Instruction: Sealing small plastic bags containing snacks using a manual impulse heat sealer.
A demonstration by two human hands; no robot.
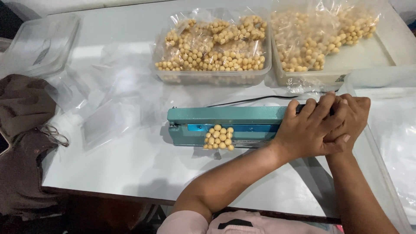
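A teal bag sealer (225,116) lies across the white table (130,164), its arm down. A small clear bag of yellow round balls (219,138) is clamped in its jaw, the filled part hanging toward me. My left hand (305,130) presses on the sealer's black handle at the right end. My right hand (351,117) is stacked against the left one, also pressing on the handle. The handle itself is mostly hidden under my fingers.
Two clear tubs (212,76) (303,76) at the back hold several filled bags of yellow balls. Empty clear bags (104,112) lie at the left, near a lidded clear box (39,43) and brown cloth (21,130). A clear tray (390,130) stands at the right. A black cable (247,100) runs behind the sealer.
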